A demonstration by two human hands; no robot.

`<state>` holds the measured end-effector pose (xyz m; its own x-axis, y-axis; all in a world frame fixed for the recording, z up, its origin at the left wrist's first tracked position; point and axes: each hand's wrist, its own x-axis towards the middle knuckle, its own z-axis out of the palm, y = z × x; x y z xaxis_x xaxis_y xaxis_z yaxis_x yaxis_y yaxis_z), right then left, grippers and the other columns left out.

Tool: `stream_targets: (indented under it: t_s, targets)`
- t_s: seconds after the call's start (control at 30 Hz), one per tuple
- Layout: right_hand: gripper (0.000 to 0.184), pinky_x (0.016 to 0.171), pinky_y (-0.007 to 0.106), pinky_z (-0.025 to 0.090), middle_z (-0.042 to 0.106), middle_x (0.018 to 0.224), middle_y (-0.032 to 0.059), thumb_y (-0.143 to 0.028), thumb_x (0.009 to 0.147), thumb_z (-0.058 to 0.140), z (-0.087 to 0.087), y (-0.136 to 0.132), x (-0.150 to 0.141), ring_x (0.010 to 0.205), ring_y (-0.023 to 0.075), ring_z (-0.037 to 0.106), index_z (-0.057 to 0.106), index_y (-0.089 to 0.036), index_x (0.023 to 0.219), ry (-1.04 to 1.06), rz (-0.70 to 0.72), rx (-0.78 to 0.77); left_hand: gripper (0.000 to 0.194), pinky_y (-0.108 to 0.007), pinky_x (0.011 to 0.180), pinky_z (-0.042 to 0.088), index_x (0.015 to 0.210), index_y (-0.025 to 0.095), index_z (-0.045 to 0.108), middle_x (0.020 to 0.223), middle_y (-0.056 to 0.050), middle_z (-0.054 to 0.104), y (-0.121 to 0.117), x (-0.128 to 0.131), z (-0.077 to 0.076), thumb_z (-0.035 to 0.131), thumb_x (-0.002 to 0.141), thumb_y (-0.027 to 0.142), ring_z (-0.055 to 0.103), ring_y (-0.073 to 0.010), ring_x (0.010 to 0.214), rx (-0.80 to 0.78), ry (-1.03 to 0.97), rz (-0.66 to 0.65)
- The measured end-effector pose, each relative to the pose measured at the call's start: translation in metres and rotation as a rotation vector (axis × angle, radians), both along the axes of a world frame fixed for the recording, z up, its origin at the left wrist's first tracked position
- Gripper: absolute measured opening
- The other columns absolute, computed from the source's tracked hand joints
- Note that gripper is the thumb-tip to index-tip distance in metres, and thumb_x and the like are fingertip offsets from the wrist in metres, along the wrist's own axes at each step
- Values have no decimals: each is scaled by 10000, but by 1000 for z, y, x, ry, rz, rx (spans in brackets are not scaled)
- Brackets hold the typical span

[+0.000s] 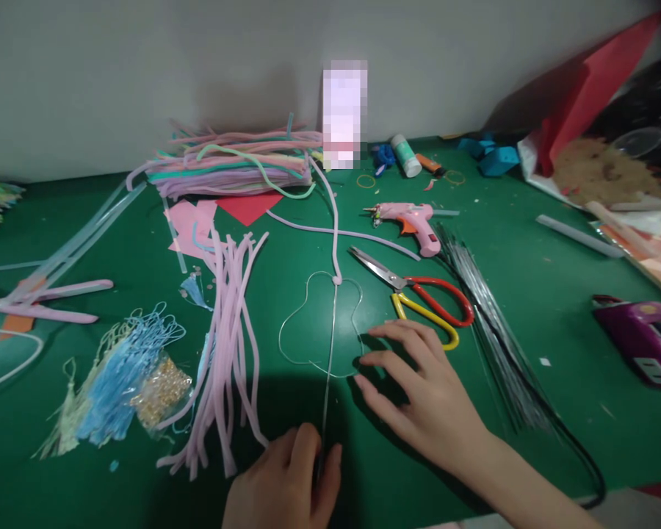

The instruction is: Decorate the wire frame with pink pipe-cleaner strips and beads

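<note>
The left hand (283, 477) pinches the near end of the wire (333, 334), probably to steady its curves on the tabletop (521, 294) beyond those fingers, while the right hand (419, 397), fingers parted, perhaps guides its right edge.

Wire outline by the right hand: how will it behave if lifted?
The wire outline is probably light, being thin wire. It likely flexes easily, given its long, slender curves. The lilac strand at its top may trail along, since it appears attached.
</note>
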<state>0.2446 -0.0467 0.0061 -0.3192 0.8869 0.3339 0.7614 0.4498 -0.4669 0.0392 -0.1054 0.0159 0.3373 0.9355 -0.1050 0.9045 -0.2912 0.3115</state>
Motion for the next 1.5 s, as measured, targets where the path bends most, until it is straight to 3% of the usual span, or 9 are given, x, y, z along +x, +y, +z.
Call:
stream_targets:
  t_s: [0.07,0.13,0.2,0.3,0.6,0.83,1.1,1.3,1.5]
  targets:
    - [130,952,513,484,583,1173,129,-227,859,635,1,-2,-5,1159,305,480,645,-206,987,-10,59,-46,186,-237,503,476,850,208,609,702,-12,653,14,0,6,459,952,247,660,-160,612,204,-41,-32]
    - [159,969,513,479,568,1210,129,-224,872,618,0,-2,-9,1187,308,458,653,-213,1027,-34,105,-78,185,-328,709,553,1009,201,657,937,-74,720,28,-1,11,482,952,227,701,-228,869,365,-39,-80]
    - [154,975,509,479,561,1225,124,-205,880,600,-3,-2,-11,1201,308,447,668,-224,1017,-52,124,-85,238,-434,892,533,1118,224,667,1188,-94,696,39,-3,11,495,954,218,644,-286,1118,416,-33,-169]
    - [125,969,490,485,559,1221,117,-180,884,586,-5,0,-10,1206,304,443,685,-228,943,-57,123,-88,294,-517,989,491,1204,262,654,1337,-81,630,42,-9,4,478,969,255,555,-307,1265,379,-20,-275]
    - [50,964,539,473,559,1220,127,-203,861,608,-1,5,8,1225,335,431,657,-211,852,-110,101,-50,345,-480,1068,445,1292,236,606,1407,-57,576,26,-15,-16,470,979,287,526,-251,1305,311,-5,-274]
    - [141,979,558,453,541,1257,125,-333,866,647,-5,11,14,1249,343,420,600,-213,808,-170,96,-31,361,-440,1105,400,1314,235,587,1413,-42,573,27,-12,-16,473,975,283,523,-229,1307,305,-30,-246]
    - [184,977,544,453,537,1250,138,-348,871,646,-5,13,16,1248,339,420,579,-197,789,-171,95,-23,443,-417,1171,241,1405,275,506,1411,-45,576,21,-4,-16,452,968,230,510,-231,1316,337,5,-195]
    - [195,984,549,445,539,1254,144,-373,867,647,-7,16,13,1258,345,409,583,-198,809,-172,107,-39,435,-393,1165,222,1391,267,525,1412,-48,574,19,0,-19,475,959,252,520,-232,1304,343,37,-180]
    - [160,1006,515,435,550,1252,127,-375,869,645,5,19,5,1261,314,416,625,-219,895,-106,152,-61,401,-386,1176,164,1360,254,561,1389,-58,594,19,2,-22,455,975,283,520,-233,1298,370,9,-158]
